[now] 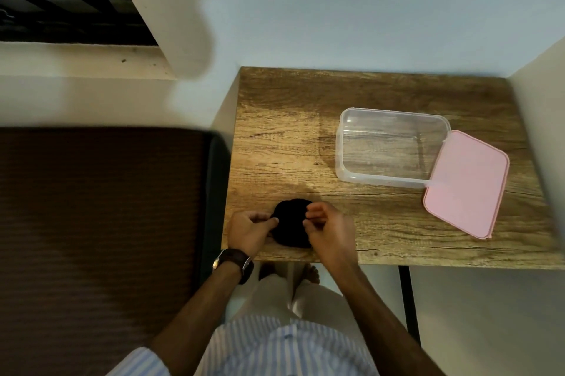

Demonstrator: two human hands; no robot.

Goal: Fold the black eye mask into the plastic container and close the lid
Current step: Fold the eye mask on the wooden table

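Observation:
The black eye mask [290, 222] lies bunched into a rounded shape near the front left corner of the wooden table [305, 118]. My left hand [249, 232] pinches its left edge, and my right hand [328, 230] pinches its right edge. A clear plastic container [339, 143] stands open and empty at the middle right of the table. Its pink lid [467, 186] lies flat to the right, with one corner tucked against the container's right side.
A dark brown mattress [91, 222] fills the space left of the table. A pale wall [367, 8] rises behind the table and another [544, 131] along its right edge. A black table leg [408, 299] shows below the front edge, beside my feet.

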